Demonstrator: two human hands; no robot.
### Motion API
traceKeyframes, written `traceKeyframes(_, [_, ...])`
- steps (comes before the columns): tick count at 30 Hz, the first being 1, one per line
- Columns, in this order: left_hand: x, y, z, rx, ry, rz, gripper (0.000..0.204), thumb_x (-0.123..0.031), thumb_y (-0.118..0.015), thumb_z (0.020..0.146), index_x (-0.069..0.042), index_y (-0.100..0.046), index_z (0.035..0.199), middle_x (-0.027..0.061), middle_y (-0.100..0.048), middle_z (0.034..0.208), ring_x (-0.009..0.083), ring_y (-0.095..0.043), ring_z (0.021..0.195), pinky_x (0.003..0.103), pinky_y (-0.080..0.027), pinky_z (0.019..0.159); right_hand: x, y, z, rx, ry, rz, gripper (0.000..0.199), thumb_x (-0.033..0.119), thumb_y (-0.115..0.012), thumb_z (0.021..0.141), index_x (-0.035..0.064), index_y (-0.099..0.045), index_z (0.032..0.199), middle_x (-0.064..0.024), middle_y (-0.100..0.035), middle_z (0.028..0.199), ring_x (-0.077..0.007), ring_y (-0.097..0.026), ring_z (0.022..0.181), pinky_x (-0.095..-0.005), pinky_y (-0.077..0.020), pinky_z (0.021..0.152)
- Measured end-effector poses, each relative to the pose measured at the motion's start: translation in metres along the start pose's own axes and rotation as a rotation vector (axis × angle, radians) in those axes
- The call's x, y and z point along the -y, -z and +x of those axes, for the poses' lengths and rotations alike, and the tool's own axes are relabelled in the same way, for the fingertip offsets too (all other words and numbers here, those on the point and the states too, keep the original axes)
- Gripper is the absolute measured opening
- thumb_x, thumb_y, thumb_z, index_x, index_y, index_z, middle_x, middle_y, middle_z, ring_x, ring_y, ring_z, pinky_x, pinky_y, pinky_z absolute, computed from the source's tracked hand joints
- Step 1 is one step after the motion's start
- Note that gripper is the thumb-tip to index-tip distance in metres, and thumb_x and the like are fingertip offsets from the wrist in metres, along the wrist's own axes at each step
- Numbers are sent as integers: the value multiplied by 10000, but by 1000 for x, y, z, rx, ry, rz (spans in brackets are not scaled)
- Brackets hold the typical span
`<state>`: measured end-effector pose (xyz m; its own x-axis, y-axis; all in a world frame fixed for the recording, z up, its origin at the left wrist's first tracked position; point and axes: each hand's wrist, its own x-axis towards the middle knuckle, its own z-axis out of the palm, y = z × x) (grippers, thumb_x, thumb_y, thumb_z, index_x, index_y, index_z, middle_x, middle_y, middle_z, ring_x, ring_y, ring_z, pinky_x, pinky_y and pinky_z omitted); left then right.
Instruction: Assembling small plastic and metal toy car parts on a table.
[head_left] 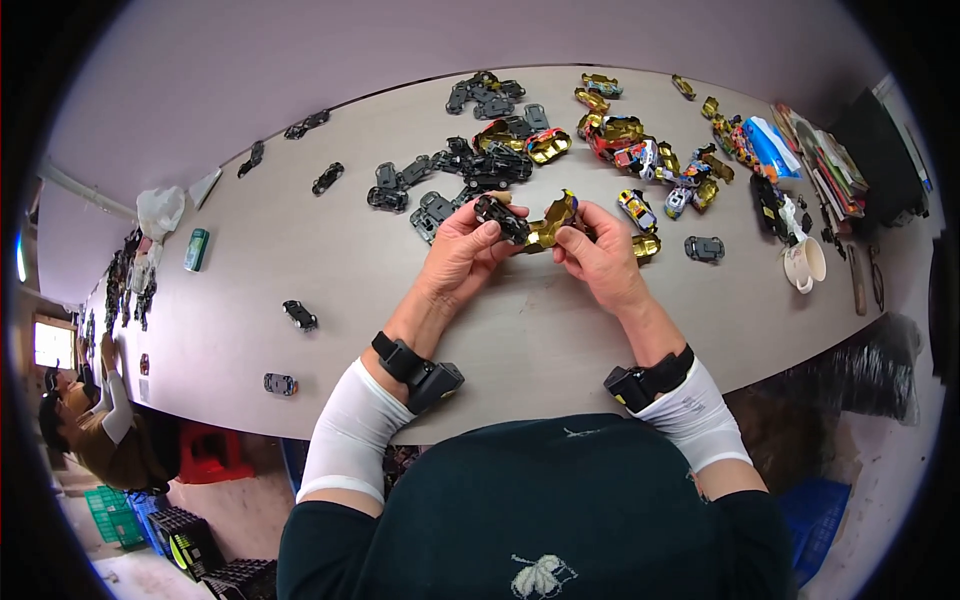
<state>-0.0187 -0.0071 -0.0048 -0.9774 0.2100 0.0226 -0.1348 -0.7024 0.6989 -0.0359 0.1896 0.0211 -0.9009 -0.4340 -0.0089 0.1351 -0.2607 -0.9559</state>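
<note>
Above the middle of the table, my left hand is closed around a black toy car chassis. My right hand pinches a gold toy car body shell, its hollow inside showing. Chassis and shell are side by side, close together; whether they touch I cannot tell. Just beyond my left hand lies a heap of black and grey chassis. Past my right hand is a pile of colourful shells with gold insides. A yellow toy car shell and a lone grey chassis lie to the right.
A cream cup stands at the right, near stacked booklets and a blue-white packet. A green tin and several scattered toy cars are on the left. Co-workers sit at the far left, by a red stool.
</note>
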Motion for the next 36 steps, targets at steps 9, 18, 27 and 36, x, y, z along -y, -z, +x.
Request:
traceKeyframes(9, [2,-3,-2,-28,43,76,411,-132,-681,780,-61,-515,1149,108,-596,1088,208,-579,1013,345,-505,881,3,-7,-4,-30,140,-300,169,7,-591,807,-39,-545,963,-40,-551,790,-89,-551,616,-213,-445,546])
traceKeyframes(18, [2,-15,-4,-17,29,142,369,-66,-659,788,-39,-533,1133,88,-604,1068,170,-597,946,301,-519,810,-4,-5,-1,-44,323,-564,182,-6,-623,763,-40,-556,929,-94,-541,822,-153,-579,599,-259,-470,541])
traceKeyframes(27, [10,-14,-7,-64,-79,453,357,4,-685,737,8,-593,1082,41,-631,952,106,-583,875,248,-479,816,-5,-7,2,44,600,-928,228,-5,-640,708,-16,-558,921,-149,-527,817,-317,-549,728,-370,-455,632])
traceKeyframes(36, [10,-9,-4,33,-256,841,374,-1,-722,672,19,-624,1032,32,-607,933,113,-583,852,234,-482,784,0,-1,2,135,582,-928,212,5,-641,696,-15,-572,896,-152,-535,805,-330,-546,728,-384,-449,636])
